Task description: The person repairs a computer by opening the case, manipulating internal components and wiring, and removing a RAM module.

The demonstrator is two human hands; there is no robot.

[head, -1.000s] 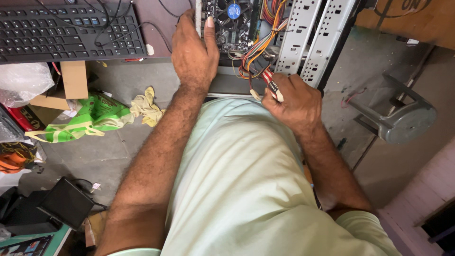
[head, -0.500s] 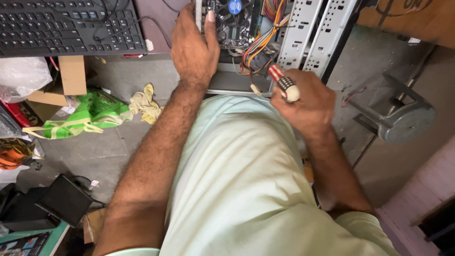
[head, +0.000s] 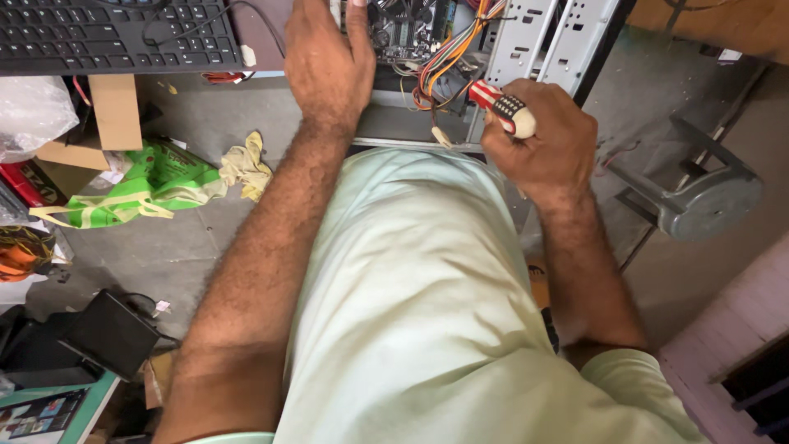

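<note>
Hands work at the far edge of the scene, over an open grey metal computer case [head: 538, 37] that lies beyond the person's pale green shirt. Left hand [head: 329, 62] lies flat, fingers together and stretched forward, pressing on the dark circuit board [head: 403, 33] inside the case — the fingertips run out of view at the top. Right hand [head: 542, 144] is curled into a fist around a screwdriver with a red, white and black striped handle [head: 503, 105]; the rounded white butt sticks out above the knuckles, and the shaft is hidden, so I cannot tell where its tip sits. Just left of that fist, a bundle of orange, yellow and red wires [head: 440, 62] loops out of the case, ending in a small pale plug near the case's near edge.

Far left, a black keyboard [head: 115, 33] rests on a bench. Below it on the grey floor lie a green plastic bag [head: 148, 185], a crumpled yellowish rag [head: 242, 164] and a brown cardboard box [head: 111, 111] — all well apart from the hands. A grey metal stool [head: 699, 193] stands at the right
</note>
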